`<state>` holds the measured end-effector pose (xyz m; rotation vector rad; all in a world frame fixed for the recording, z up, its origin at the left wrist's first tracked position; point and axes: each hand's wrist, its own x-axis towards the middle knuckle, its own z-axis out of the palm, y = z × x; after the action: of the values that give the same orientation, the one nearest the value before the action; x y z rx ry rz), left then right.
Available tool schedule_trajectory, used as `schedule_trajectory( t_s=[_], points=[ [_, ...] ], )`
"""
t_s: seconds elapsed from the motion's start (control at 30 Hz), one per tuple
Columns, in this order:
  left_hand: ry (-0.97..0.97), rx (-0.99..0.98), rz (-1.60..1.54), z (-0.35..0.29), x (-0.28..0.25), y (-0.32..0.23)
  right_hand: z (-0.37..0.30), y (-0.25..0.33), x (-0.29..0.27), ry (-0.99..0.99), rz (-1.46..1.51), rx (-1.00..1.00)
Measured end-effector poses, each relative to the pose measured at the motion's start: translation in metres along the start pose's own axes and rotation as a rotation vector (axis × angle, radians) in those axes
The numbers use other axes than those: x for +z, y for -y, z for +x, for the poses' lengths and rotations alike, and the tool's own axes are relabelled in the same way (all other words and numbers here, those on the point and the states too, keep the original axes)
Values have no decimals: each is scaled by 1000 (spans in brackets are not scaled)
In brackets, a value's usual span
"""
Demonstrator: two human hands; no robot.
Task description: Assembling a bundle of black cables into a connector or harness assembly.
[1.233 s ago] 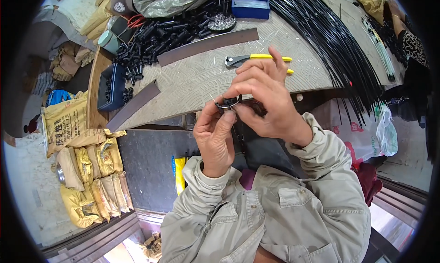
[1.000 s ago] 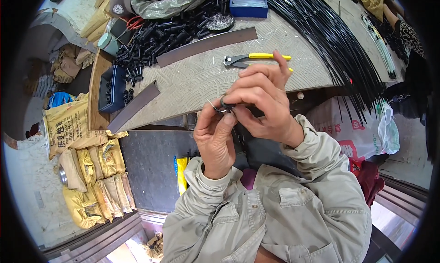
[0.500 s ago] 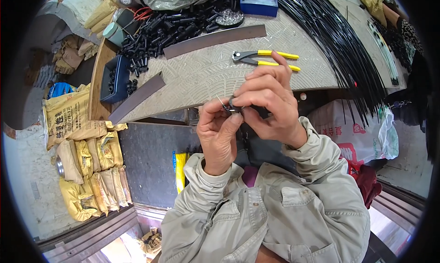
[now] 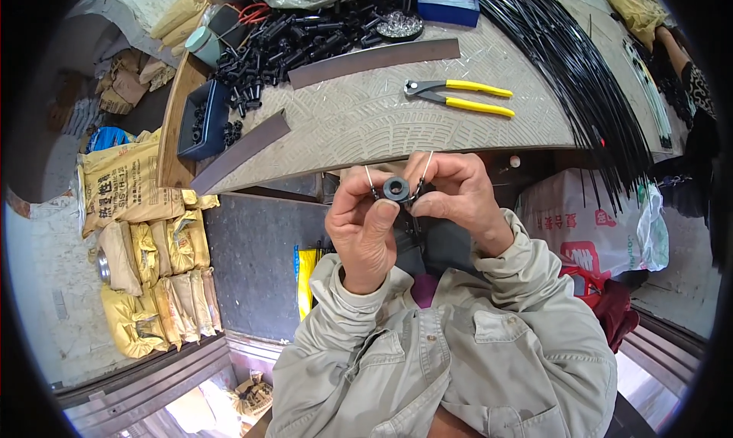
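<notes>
Just in front of the table edge, I hold a small black ring-ended plastic part (image 4: 388,191) between both hands, its round hole facing up at me. My left hand (image 4: 362,228) is closed, thumb and curled forefinger pinching the ring's left side. My right hand (image 4: 460,198) is closed at the ring's right side, thumb and fingertips together. A thin pale pin (image 4: 369,176) stands up by the left fingertips, and a second pale pin (image 4: 427,164) by the right ones; both have dark lower ends. My fingers hide how the pins join the part.
Yellow-handled pincers (image 4: 481,106) lie on the textured tabletop (image 4: 343,136), near two brown strips (image 4: 374,62). Behind are piled black tubular parts (image 4: 305,37), a dish of clear bits (image 4: 399,27) and blue boxes (image 4: 448,12). Long black rods (image 4: 565,72) overhang the right edge.
My right hand has come down and right, its raised fingers now curled in at the part. The ring's hole has turned into view, and a second pale pin shows by the right fingers.
</notes>
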<state>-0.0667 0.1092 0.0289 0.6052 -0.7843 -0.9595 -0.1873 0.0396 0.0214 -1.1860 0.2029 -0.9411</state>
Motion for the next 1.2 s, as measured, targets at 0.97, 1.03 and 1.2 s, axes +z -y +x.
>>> schedule_trajectory(
  t_s=[0.97,1.03,1.2],
  points=[
    [116,-141,105,-33,-41,-21,15,0,12,413,-208,215],
    [68,-142,100,-33,-39,-20,21,4,11,541,-426,145],
    [27,-106,100,-39,-51,-18,1,-11,26,96,-815,-280]
  ],
)
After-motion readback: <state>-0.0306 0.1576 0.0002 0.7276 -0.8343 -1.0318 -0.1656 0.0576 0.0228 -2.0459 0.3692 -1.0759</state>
